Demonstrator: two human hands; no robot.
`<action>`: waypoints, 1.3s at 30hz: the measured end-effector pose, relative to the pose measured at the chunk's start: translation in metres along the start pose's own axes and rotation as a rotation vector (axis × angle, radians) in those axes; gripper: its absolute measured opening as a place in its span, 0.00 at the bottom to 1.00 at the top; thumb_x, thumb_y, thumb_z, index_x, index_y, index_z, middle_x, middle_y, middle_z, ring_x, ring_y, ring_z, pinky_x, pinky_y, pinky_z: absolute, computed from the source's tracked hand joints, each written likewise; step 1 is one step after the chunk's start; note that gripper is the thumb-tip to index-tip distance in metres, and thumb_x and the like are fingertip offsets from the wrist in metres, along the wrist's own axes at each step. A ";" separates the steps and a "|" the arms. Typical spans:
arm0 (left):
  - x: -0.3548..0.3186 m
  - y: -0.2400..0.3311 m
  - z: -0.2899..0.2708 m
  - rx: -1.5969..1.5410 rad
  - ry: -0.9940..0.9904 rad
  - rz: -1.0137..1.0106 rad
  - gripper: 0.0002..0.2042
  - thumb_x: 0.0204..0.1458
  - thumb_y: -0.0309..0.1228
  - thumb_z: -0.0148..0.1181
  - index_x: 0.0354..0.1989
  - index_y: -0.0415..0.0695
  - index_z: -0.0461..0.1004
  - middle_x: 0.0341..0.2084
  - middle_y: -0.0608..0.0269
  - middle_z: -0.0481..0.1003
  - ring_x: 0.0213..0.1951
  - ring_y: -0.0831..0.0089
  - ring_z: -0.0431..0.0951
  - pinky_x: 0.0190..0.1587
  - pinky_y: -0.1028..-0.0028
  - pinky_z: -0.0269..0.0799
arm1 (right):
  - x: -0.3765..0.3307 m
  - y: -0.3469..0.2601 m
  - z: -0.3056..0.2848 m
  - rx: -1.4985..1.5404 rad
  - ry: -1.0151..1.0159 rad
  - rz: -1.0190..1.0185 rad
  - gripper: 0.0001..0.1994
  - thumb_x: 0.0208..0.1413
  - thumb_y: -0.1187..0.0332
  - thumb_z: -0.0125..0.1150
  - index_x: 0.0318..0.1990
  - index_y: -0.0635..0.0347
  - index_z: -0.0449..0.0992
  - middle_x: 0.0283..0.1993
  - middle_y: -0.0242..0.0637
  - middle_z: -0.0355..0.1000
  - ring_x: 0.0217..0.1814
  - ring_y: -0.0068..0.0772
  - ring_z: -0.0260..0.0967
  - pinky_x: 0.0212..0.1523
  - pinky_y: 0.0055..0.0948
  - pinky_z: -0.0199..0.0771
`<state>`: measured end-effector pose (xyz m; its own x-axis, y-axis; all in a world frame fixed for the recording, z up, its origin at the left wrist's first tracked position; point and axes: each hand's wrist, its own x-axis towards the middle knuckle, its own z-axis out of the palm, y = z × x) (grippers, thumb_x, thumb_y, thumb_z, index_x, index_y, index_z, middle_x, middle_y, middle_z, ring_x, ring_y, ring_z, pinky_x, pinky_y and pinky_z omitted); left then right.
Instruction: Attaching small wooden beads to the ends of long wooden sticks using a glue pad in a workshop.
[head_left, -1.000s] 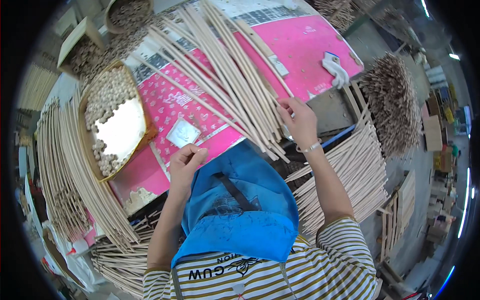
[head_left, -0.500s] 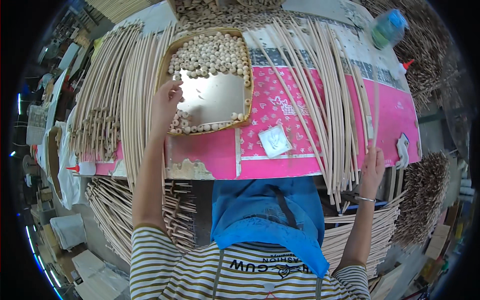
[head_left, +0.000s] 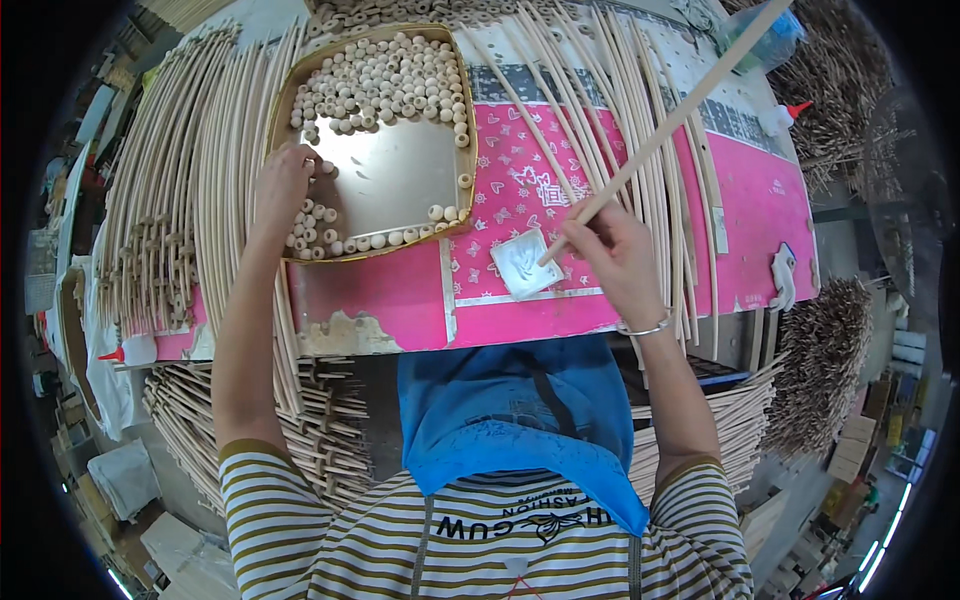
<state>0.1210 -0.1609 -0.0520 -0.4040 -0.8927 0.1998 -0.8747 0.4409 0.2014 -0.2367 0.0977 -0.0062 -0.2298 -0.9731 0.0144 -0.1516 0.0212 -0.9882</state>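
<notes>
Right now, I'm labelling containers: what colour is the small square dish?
White; the small square dish shows best in the head view.

Pale rod (head_left: 680, 114), upper end out of frame; left hand (head_left: 287, 176), grip details unclear

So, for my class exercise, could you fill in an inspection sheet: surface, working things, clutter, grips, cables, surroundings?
Surface: table covered in pink and white, worn through at the front edge.
Working things: tray with beads mostly along its far side; slanted rod, its lower end at a white dish, contact unclear; more rods lying left and right.
Clutter: white glove at the right; red-tipped bottles at left and far right.
Grips: left grip at the tray's left side, contents hidden; right grip closed on the slanted rod.
Cables: nothing seen.
Surroundings: rod stacks below and beside the table.
</notes>
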 end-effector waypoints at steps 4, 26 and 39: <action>-0.010 0.019 -0.010 -0.152 0.093 -0.016 0.07 0.56 0.29 0.61 0.40 0.42 0.79 0.36 0.56 0.79 0.41 0.58 0.80 0.44 0.63 0.74 | 0.003 0.006 0.018 -0.234 0.012 -0.104 0.06 0.61 0.72 0.62 0.39 0.66 0.76 0.32 0.39 0.73 0.32 0.29 0.75 0.32 0.29 0.72; -0.151 0.241 0.039 -1.299 -0.176 -0.203 0.11 0.58 0.21 0.59 0.48 0.36 0.75 0.37 0.57 0.77 0.38 0.71 0.79 0.44 0.72 0.76 | 0.000 0.033 0.016 -0.335 -0.013 -0.139 0.06 0.64 0.71 0.59 0.42 0.67 0.75 0.30 0.33 0.72 0.31 0.21 0.71 0.34 0.23 0.71; -0.150 0.236 0.028 -1.867 -0.371 -0.482 0.11 0.65 0.32 0.56 0.51 0.39 0.74 0.42 0.58 0.80 0.45 0.72 0.81 0.50 0.73 0.79 | -0.010 0.015 -0.008 0.278 0.183 0.021 0.10 0.68 0.65 0.58 0.45 0.64 0.73 0.34 0.35 0.75 0.32 0.22 0.75 0.34 0.21 0.76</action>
<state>-0.0324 0.0741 -0.0616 -0.5025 -0.8110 -0.2996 0.3173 -0.4953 0.8087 -0.2440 0.1096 -0.0200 -0.4028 -0.9153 -0.0044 0.1174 -0.0469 -0.9920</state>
